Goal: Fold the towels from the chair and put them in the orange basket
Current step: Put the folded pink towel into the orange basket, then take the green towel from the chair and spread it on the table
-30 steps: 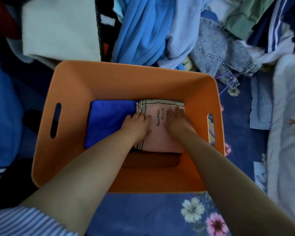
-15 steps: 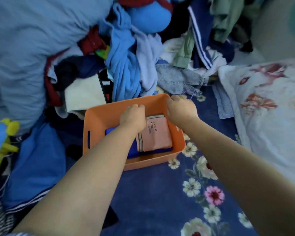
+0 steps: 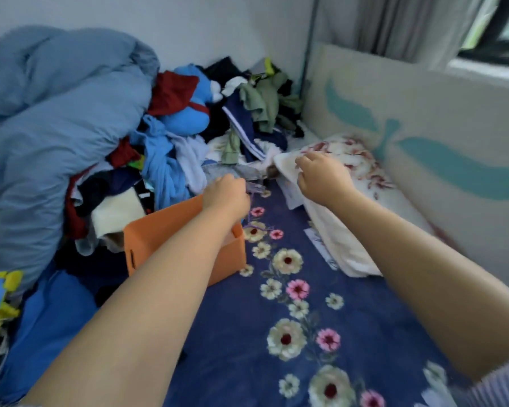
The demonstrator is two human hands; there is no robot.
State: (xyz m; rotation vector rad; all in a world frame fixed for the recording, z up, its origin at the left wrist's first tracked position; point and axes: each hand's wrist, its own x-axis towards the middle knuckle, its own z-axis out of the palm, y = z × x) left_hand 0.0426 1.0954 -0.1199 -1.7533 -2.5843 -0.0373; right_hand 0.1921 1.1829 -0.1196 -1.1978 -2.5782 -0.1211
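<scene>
Orange basket (image 3: 171, 245) sits on the floral bedspread (image 3: 276, 333) against the clothes heap (image 3: 188, 136), within arm's reach. Left hand (image 3: 225, 196) hovers above its far rim, fingers curled, empty. Right hand (image 3: 323, 176) loosely curled over the pillow (image 3: 359, 163). Towels hidden behind the near wall.

Count, head view:
- hands: 2, left hand (image 3: 226, 193), right hand (image 3: 323, 177)
- basket (image 3: 159, 230): 1, orange
- pillow (image 3: 347, 218): 1, floral
- duvet (image 3: 56, 127): 1, grey-blue, bunched
- clothes pile (image 3: 218, 127): 1; garments too tangled to count
- plush toy (image 3: 0, 301): 1, yellow and blue
- bedsheet (image 3: 247, 333): 1, navy floral
- towels: none countable; basket interior hidden
</scene>
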